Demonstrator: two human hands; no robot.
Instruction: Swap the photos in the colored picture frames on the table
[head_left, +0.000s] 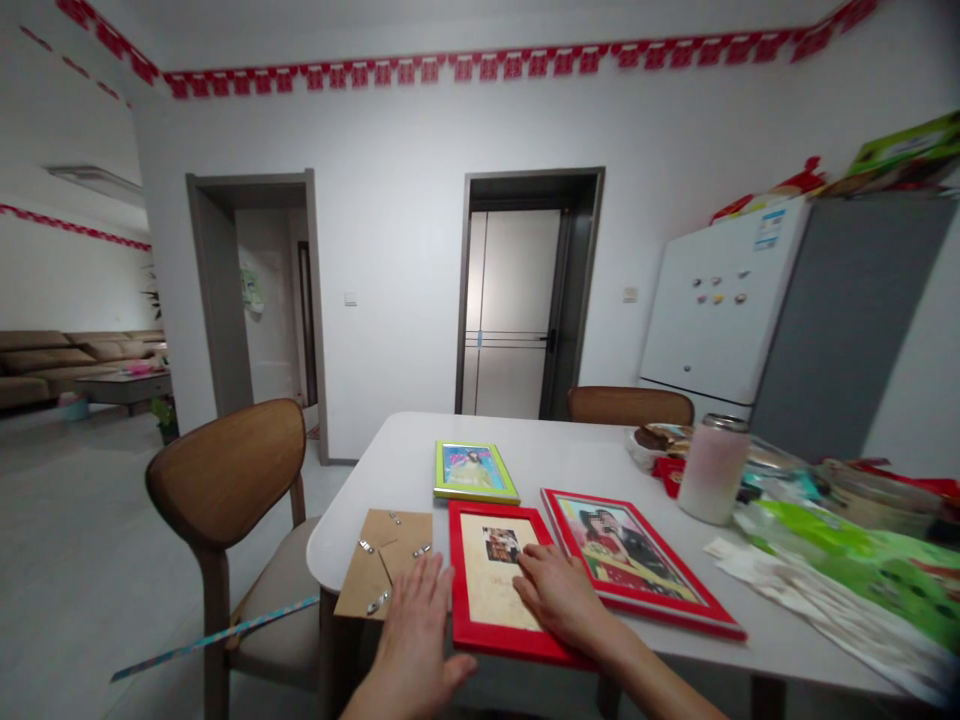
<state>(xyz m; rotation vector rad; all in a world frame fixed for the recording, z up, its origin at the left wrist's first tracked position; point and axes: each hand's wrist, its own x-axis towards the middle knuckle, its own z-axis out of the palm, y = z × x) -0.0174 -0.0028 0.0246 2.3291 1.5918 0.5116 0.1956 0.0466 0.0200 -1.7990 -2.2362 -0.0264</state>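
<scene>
My left hand (420, 622) lies palm down with fingers stretched, over the right edge of a brown backing board (367, 560) and beside the left border of a red picture frame (463, 590). The board has several metal clips. Across the right part of that frame rests my right hand (562, 597), its slightly bent fingers touching the cream sheet (484, 600) near a small photo (500, 545). Directly right of it is a second red frame (675, 592) with a picture of people. A lime-green frame (476, 494) lies just behind.
A pink-and-white bottle (714, 475), green packaging (862, 570) and white cloth (795, 580) crowd the white table's (405, 440) right side. Wooden chairs stand at the left (232, 470) and far side (630, 405). A patterned strip (217, 637) extends past the table's left edge.
</scene>
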